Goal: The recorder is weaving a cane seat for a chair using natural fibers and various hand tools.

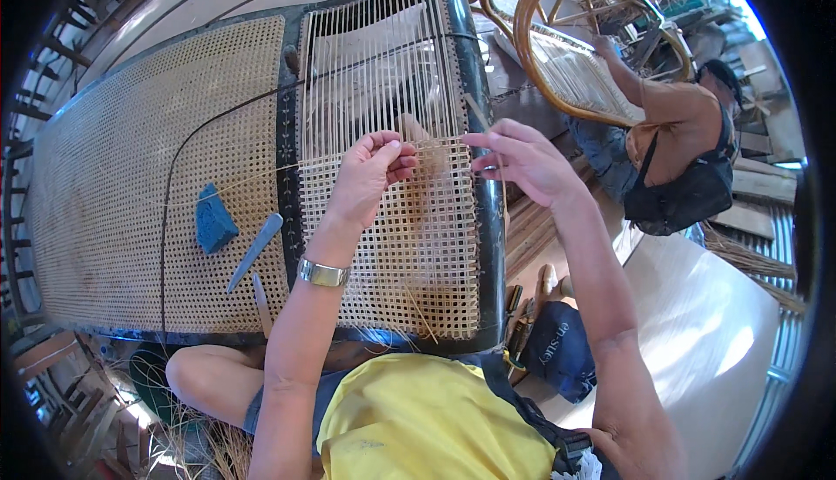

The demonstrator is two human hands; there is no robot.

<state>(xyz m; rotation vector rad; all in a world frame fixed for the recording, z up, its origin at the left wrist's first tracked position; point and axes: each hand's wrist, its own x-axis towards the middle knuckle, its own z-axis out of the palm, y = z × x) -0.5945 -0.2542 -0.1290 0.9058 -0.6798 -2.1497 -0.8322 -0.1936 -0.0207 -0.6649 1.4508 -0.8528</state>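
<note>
A black-framed panel [491, 245] lies before me, its right section strung with lengthwise cane strands [357, 123] and woven into an open mesh [383, 271] on the near side. Over the edge of the weave, my left hand [370, 175] is closed, thumb against fingers, on a thin cane strand [257, 175] that trails off to the left. My right hand [527, 162] is at the frame's right rail, fingers bent and pinched around a cane strand too. Exactly where the strand passes between the fingers is hard to see.
A blue block [213, 220] and a pale pointed blade-like tool [255, 252] lie on the finely woven left section [122, 184]. A dark cord [202, 123] crosses the panel. At right, another person [679, 123] works at a rattan chair [531, 27]. A dark bag [564, 349] sits near my right side.
</note>
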